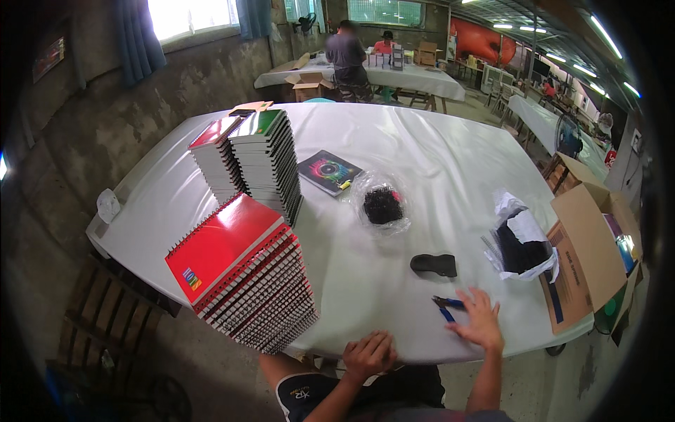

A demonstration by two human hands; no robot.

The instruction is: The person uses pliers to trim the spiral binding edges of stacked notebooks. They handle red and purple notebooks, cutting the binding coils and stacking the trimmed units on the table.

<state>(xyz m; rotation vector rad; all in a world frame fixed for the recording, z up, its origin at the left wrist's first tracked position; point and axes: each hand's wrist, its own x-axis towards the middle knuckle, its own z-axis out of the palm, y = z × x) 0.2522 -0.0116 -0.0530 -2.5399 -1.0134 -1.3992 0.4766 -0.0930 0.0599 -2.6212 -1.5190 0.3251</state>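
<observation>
Right hand (482, 322) by pliers (451, 303), table edge (422, 357)

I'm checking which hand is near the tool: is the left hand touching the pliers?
Apart. The head view shows bare white tablecloth between the left hand and the pliers.

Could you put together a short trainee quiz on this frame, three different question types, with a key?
1. Multiple choice: which tool lies by the person's right hand?
A) hammer
B) blue-handled pliers
C) ruler

2. True or false: the dark notebook with the colourful round design lies flat on the white-covered table.

3. Short answer: what colour is the top cover of the spiral-notebook stack nearest the person's left hand?

Key: 1. B. 2. True. 3. Red.
</observation>
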